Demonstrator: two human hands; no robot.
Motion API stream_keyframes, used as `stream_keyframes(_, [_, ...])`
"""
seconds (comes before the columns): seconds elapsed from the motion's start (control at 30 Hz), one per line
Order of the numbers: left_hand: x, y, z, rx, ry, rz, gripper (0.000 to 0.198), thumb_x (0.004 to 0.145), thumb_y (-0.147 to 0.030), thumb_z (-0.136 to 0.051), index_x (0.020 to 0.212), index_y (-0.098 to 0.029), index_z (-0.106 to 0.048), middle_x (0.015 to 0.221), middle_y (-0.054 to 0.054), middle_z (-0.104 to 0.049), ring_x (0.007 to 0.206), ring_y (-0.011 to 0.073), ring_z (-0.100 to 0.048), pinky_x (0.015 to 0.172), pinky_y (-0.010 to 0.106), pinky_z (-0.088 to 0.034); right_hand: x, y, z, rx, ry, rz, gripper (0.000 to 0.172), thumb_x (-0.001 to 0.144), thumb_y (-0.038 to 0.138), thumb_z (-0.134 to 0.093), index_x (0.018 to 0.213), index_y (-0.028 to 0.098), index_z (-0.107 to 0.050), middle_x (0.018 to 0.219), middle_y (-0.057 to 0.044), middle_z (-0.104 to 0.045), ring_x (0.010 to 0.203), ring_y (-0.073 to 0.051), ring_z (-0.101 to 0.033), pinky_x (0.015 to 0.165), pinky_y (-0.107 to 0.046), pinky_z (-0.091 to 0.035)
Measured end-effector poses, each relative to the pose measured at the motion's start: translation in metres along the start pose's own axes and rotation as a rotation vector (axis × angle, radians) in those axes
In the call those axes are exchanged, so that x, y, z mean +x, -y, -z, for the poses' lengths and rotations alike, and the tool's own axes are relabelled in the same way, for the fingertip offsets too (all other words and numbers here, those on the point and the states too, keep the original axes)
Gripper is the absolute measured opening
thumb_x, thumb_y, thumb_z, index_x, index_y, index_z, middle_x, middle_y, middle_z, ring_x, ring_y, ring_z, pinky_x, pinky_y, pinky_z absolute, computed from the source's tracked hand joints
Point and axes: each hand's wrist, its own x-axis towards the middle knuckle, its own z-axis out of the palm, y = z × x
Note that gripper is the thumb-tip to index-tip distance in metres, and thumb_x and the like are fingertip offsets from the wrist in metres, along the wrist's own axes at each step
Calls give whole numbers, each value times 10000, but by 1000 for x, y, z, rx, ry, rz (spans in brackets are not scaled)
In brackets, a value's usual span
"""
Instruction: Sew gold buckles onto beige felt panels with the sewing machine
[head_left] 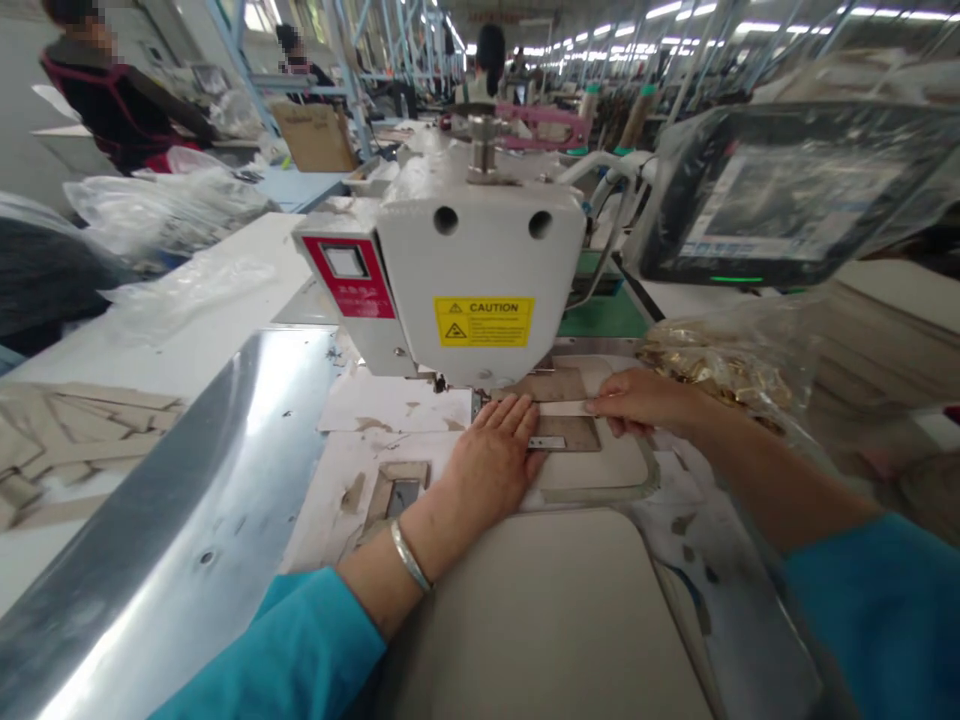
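Observation:
My left hand (pixel 496 450) lies flat, fingers stretched out, on the left part of a beige panel (pixel 626 465) under the machine head. A brown rectangular patch (pixel 579 433) shows on the panel beyond the fingertips, and a small metal ruler-like strip (pixel 547 442) pokes out beside the hand. At the panel's right side, my right hand (pixel 626 398) pinches the end of a narrow pale strip (pixel 562 408) that runs left toward my left fingers. The white sewing machine head (pixel 484 250) stands just beyond both hands. My left palm hides part of the panel.
A larger beige panel (pixel 547 600) lies nearest me. Left are a shiny metal plate (pixel 217 470) and brown cut pieces (pixel 67 450). A bag of gold-coloured parts (pixel 720 365) and a control screen (pixel 795 200) are at right. A co-worker (pixel 112 90) sits far left.

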Motion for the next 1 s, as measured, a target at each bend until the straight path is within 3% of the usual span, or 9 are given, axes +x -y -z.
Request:
stream_keyframes(0.1, [18,-4,-2,-37,51,-94,556,1002,-392,-407,1468,-89,-381,1549,99,-364,1442,253,-312,1198,404,-246,-1,1,1,121,27,-51,285,818,317,-669,629,164,-519,475,10,-569,336,-50,-383,335,-173,-216])
stream_keyframes(0.27, [41,-13,-5,-66,115,-180,599,1009,-456,-357,1503,-119,-320,1580,50,-307,1470,253,-239,1209,418,-206,-5,8,0,108,16,-62,278,854,240,-595,600,161,-512,471,13,-551,340,-55,-394,343,-183,-233])
stream_keyframes(0.37, [40,-15,-6,-60,105,-154,624,1007,-471,-353,1497,-85,-324,1581,90,-298,1471,252,-237,1210,407,-195,-3,7,-4,3,-28,-60,291,855,224,-583,582,163,-504,464,21,-525,338,-53,-391,348,-184,-253])
stream_keyframes(0.57, [34,-13,-9,-54,29,-116,634,993,-496,-378,1471,-79,-368,1559,136,-330,1452,252,-292,1197,405,-217,12,-6,-15,-169,-153,27,254,822,371,-669,706,175,-557,473,37,-507,372,-75,-428,384,-192,-331])
stream_keyframes(0.67, [35,-12,-11,-59,16,-132,626,996,-496,-364,1467,-83,-374,1552,141,-343,1451,250,-295,1195,412,-221,8,-5,-14,-309,-215,75,224,844,348,-630,712,176,-573,553,5,-552,503,-118,-530,477,-216,-381])
stream_keyframes(0.8, [34,-12,-12,-50,6,-134,646,990,-492,-389,1463,-53,-369,1552,149,-343,1449,256,-295,1197,403,-213,-7,8,-10,-563,-399,319,161,806,264,-660,687,170,-602,816,-76,-658,858,-217,-626,715,-268,-451])
stream_keyframes(0.87, [34,-11,-13,-49,-8,-134,652,986,-493,-404,1461,-47,-368,1552,154,-343,1445,254,-304,1198,397,-209,-12,13,-10,-415,-395,290,174,792,207,-676,652,171,-579,774,-69,-652,864,-220,-633,751,-279,-474])
stream_keyframes(1.0, [35,-11,-14,-55,-10,-131,649,987,-494,-395,1469,-62,-356,1559,153,-330,1443,247,-310,1195,393,-212,-11,9,-10,337,-184,34,265,819,107,-655,613,177,-504,569,2,-564,615,-126,-608,670,-246,-540])
